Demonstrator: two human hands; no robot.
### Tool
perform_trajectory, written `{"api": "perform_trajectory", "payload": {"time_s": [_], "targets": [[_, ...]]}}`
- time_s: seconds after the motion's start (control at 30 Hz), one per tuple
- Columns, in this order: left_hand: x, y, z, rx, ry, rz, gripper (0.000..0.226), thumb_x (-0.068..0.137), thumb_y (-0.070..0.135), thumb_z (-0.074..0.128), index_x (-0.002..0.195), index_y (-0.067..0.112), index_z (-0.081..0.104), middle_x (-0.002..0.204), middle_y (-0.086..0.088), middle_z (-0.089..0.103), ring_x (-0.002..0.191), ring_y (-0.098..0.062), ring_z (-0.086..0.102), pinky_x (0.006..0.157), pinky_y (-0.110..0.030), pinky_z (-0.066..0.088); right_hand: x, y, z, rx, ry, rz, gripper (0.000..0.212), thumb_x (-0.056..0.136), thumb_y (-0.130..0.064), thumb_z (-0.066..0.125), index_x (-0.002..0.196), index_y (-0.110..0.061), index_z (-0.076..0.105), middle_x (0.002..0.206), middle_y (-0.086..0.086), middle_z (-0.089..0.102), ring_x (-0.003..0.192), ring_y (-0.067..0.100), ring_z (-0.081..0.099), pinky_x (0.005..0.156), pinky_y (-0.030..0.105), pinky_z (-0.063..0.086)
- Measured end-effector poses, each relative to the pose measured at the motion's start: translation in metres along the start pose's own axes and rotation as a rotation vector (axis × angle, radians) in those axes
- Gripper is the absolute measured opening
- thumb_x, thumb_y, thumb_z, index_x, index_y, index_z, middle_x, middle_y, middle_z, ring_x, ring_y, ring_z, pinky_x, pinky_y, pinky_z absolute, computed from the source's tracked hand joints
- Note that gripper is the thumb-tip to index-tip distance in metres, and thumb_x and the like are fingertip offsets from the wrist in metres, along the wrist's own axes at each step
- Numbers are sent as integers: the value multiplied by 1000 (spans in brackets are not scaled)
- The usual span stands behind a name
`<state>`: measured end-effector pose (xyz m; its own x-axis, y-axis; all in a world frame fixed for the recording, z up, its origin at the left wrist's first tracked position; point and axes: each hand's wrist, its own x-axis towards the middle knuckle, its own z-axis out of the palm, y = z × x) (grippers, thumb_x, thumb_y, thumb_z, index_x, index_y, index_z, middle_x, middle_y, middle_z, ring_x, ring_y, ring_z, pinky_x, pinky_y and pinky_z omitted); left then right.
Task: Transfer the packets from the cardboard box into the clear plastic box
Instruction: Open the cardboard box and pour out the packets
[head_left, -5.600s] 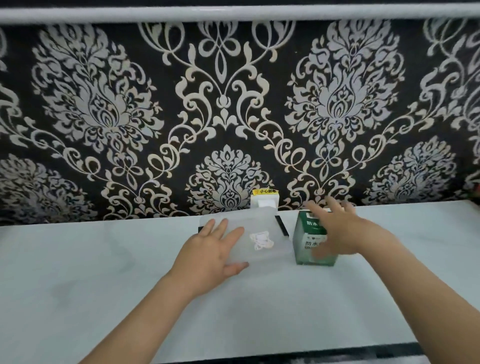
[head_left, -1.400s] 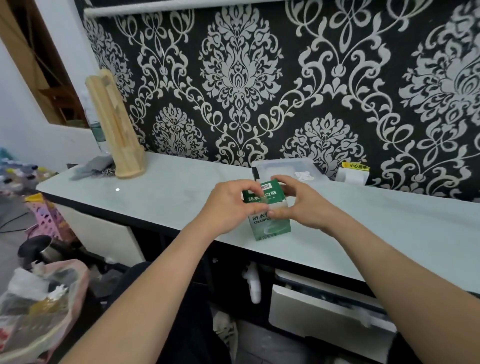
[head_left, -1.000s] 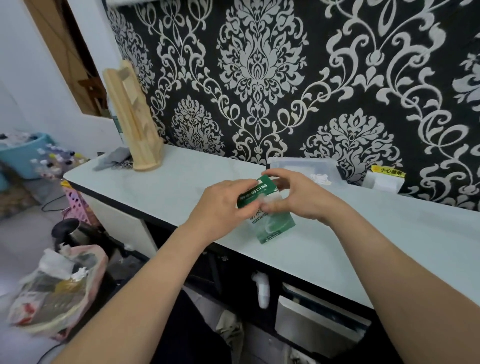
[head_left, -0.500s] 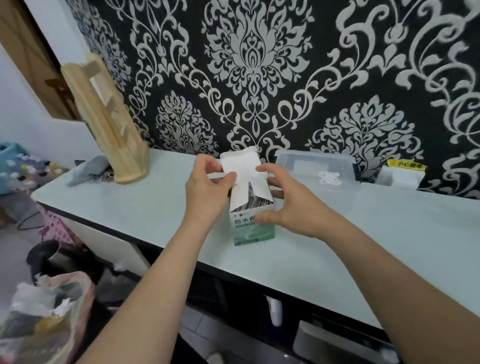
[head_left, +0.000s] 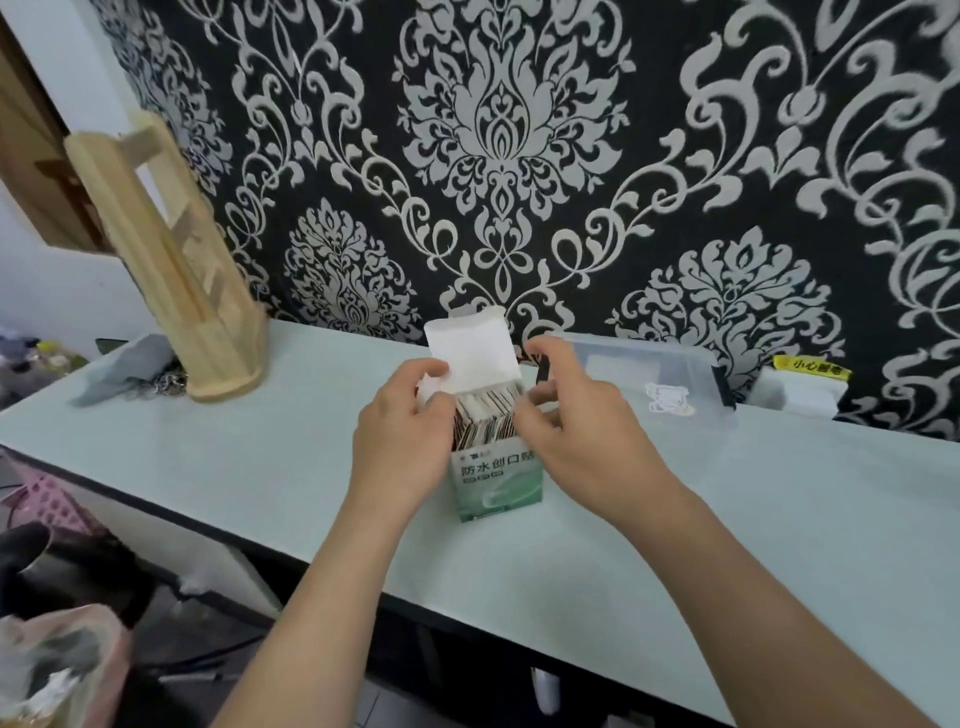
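**A:** Where do the edges run, and how much room is there?

**B:** The dark-trimmed front edge of the tabletop (head_left: 249, 467) slants under both forearms. The cardboard box (head_left: 500, 486) stands upright just inside that edge, between the hands. Broad pale surface stretches out to the right of the right hand (head_left: 579, 447) and to the left of the left hand (head_left: 400, 447).

**A:** And the hands themselves?

**B:** The left hand has its fingers curled around the box's upper left corner. The right hand pinches the upper right edge with a narrow grip. The packets (head_left: 485, 422) stand packed on end in the open mouth between them. I cannot tell whether any fingertip touches the packets.

**A:** What stands around them?

**B:** A white flap (head_left: 470, 353) rises from the box's far edge, just beyond the fingers. The clear plastic box (head_left: 649, 371) lies beyond the right hand and to its right, near the wall. A small white box (head_left: 797, 392) with a yellow label sits further right. A tall wooden rack (head_left: 171, 291) stands well to the left of the left hand, with a grey cloth (head_left: 124, 366) beside its base.

**A:** Materials?

**B:** The tabletop is smooth and faintly glossy. The cardboard box is printed green and white. The plastic box is translucent, with a black clip at its right end. The rack is pale wood, slatted and leaning. Behind everything is black wallpaper (head_left: 519, 156) with a silver damask pattern.
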<state>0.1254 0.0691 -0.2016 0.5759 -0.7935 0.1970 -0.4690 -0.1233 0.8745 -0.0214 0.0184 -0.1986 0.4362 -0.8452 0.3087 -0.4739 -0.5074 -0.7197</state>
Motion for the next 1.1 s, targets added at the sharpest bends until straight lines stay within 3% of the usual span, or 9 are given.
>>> {"api": "perform_trajectory", "payload": {"time_s": [0.1,0.2,0.33,0.43,0.63,0.77,0.83,0.97,1.1], "targets": [[4,-7,-2,-79,10,-65,41,79,8,51,101,42,55,99,12,63,91,-14,61,84,-40,52,0,-3,-2,-72,102,2,41,90,-13,51,122,-35,40,73,2,62,60,19,56,55,41,47],[3,-16,-6,174,63,83,40,78,5,58,99,38,64,111,15,50,110,-15,49,90,-22,34,2,-3,0,-358,123,42,23,91,-31,56,114,-27,61,103,-2,57,88,19,57,73,32,47],[-4,-9,-5,192,31,202,20,88,28,61,106,31,67,102,13,60,90,-10,56,80,-23,39,1,-2,6,-464,94,74,29,94,-39,48,107,-19,66,109,1,51,99,21,53,77,34,46],[-3,-2,0,311,-107,120,29,88,40,59,115,30,57,101,15,56,91,-8,48,76,-27,36,0,2,4,-189,66,88,26,96,-26,50,119,-22,62,112,-1,64,90,19,63,83,34,50],[-2,17,-23,18,106,53,24,86,26,57,66,14,66,66,6,65,69,-18,58,58,-30,38,-12,-7,-14,549,52,242,20,91,-18,64,107,-28,66,120,-3,65,99,10,62,72,22,53],[-11,56,-30,22,-16,301,26,91,30,56,71,18,69,64,8,65,59,-5,54,47,-18,35,-22,-17,-53,-158,-151,9,68,85,-63,52,144,-37,33,159,-9,15,144,5,12,116,43,23],[-12,69,-23,-33,-58,370,30,94,30,54,72,13,66,64,1,63,57,-10,51,50,-20,35,-23,-25,-74,-178,-255,-83,84,75,-77,52,146,-41,24,154,-9,26,144,13,21,115,49,27],[-14,79,5,-271,-199,251,36,94,36,50,81,4,63,81,-20,66,69,-33,58,59,-38,42,-39,-23,-100,-12,-216,-59,88,62,-30,90,134,-37,38,121,-23,55,113,-4,53,94,20,47],[-25,91,29,-154,-50,372,19,86,30,65,99,20,55,92,2,60,78,-11,52,67,-23,42,-50,-12,-122,1,-67,-33,75,60,-15,90,120,-34,51,105,-19,66,95,-5,63,81,21,53]]}}
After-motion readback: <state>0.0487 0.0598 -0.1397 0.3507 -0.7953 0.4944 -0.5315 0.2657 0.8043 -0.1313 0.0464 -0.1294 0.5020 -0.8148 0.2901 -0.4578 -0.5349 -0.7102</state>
